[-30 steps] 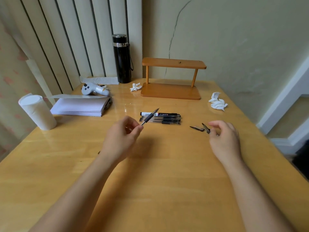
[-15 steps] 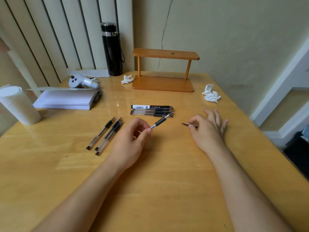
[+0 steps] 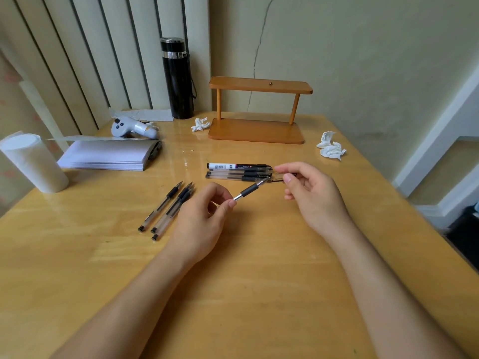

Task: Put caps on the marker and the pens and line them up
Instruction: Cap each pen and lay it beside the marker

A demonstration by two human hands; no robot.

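Observation:
My left hand pinches an uncapped gel pen near its middle, tip pointing up and right. My right hand holds a clear pen cap between thumb and fingers, its mouth right at the pen's tip. Behind them a white-and-black marker lies capped, with capped pens lined up just below it. Three uncapped pens lie side by side, slanted, to the left of my left hand.
On the wooden table stand a small wooden shelf, a black flask, a paper roll, a stack of paper, a white controller and crumpled tissues.
My right hand rose from the table with the cap and came left to the pen's tip. My left hand kept the pen, shifting slightly toward the cap.

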